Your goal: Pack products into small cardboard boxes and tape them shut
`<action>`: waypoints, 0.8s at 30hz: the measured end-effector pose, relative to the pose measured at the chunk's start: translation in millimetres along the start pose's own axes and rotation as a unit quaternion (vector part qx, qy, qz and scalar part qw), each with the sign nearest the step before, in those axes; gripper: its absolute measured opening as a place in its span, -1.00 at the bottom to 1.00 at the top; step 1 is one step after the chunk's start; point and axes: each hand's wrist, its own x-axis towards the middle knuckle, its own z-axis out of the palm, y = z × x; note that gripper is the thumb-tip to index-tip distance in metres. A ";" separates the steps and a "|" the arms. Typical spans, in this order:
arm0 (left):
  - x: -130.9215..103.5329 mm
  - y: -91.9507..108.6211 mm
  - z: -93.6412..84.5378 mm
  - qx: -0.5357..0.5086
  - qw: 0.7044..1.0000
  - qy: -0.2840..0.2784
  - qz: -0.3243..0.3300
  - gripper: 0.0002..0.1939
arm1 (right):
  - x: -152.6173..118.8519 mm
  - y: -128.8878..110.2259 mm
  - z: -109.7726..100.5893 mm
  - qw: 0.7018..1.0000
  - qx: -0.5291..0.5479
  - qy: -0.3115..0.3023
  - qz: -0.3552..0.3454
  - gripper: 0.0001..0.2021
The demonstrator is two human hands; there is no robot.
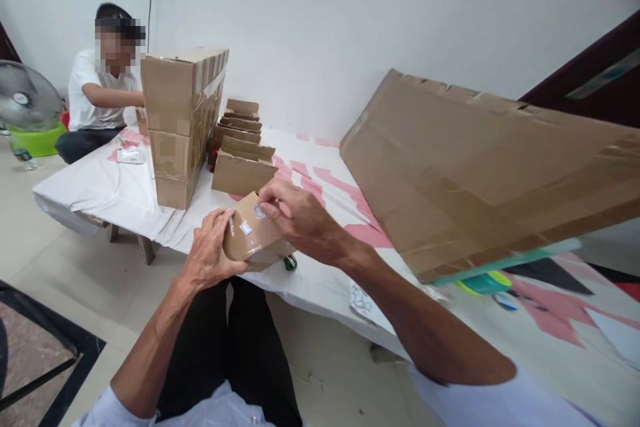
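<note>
A small brown cardboard box [260, 237] with shiny tape sits tilted at the table's near edge, above my lap. My left hand [213, 250] grips its left side, thumb along the near edge and fingers over the far edge. Two small white labels with blue borders show on its top: one label [245, 227] in the middle, another label [259, 212] beside my right fingertips. My right hand [295, 217] is closed in a pinch at the box's far right part; what lies between its fingers is hidden. A small dark green object [291, 262] is partly visible just right of the box.
Tall stacked cardboard boxes [173, 127] stand left on the white-covered table [90, 180]. Open-flapped boxes [243, 163] line up behind my hands. A large cardboard panel [475, 173] leans at right, above a green-yellow bowl [484, 283]. A co-worker [103, 90] sits far left near a fan [27, 97].
</note>
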 end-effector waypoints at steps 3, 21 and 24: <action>-1.0 -8.4 -2.1 -0.018 1.000 0.011 0.017 0.05 | -10.5 1.7 -11.6 0.993 0.091 0.046 0.052 -0.86; -5.1 -36.4 -21.6 -0.045 0.998 0.040 0.021 -0.13 | -97.5 63.5 -45.9 0.951 0.077 0.213 0.210 -0.81; 3.3 -50.9 -21.2 -0.037 0.998 0.051 0.010 -0.08 | -164.5 114.7 -61.1 0.905 0.018 0.287 0.314 -0.80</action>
